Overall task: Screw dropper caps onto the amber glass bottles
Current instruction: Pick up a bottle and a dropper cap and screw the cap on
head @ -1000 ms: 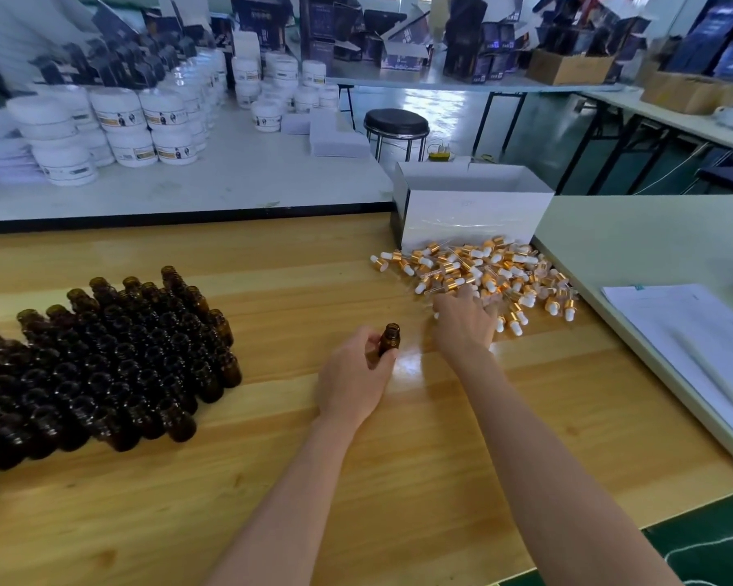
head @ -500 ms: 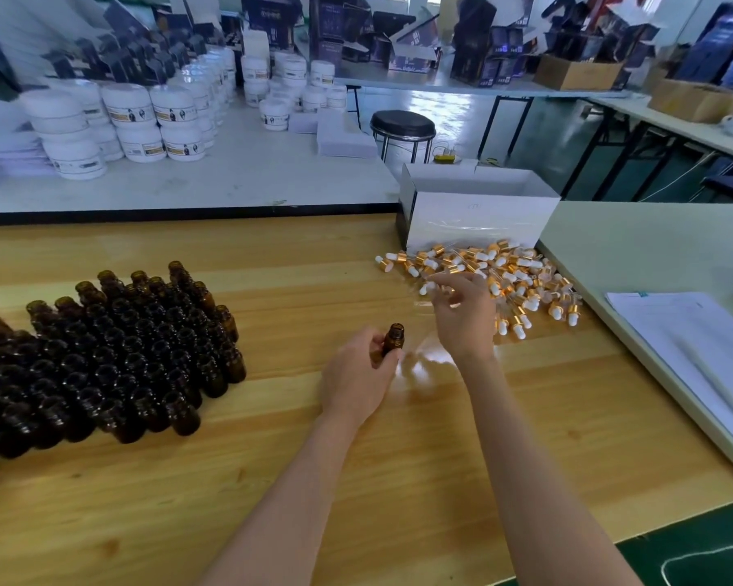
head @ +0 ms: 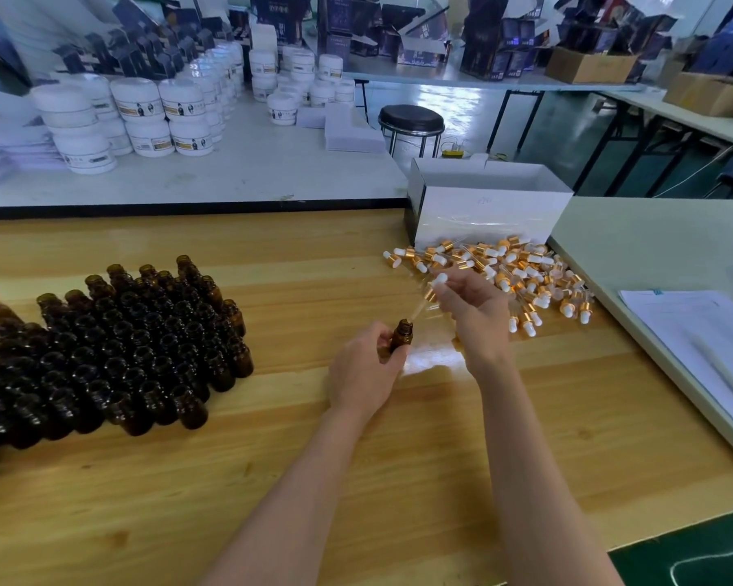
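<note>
The fingertips [head: 450,292] of the right hand [head: 477,308] pinch one dropper cap [head: 431,292] by its gold collar, white bulb up and far, the glass pipette slanting down and to the left. Its tip sits at the open mouth of the amber bottle [head: 402,337]; whether it has entered yet is too fine to tell. The left hand [head: 365,370] grips that bottle low on its body, fingers curled round it, neck tilted slightly right toward the cap, just above the wooden table [head: 271,480].

A second ago the right hand is down in the pile of caps [head: 513,268], fingers spread among them. Half a second ago it is lifting off the pile. Now it is clear of the pile, with a cap singled out and brought left to the bottle (the left hand keeps the bottle in much the same spot throughout). So the pick seems done and the step in hand is threading the pipette into the neck. Seating the collar and turning it should follow, and a slanted pipette may catch on the rim.

Farther out, the pile lies just beside the white box [head: 483,213] on the far right. The uncapped bottles [head: 123,344] stand in a dense block to the left, so most of the job looks undone.
</note>
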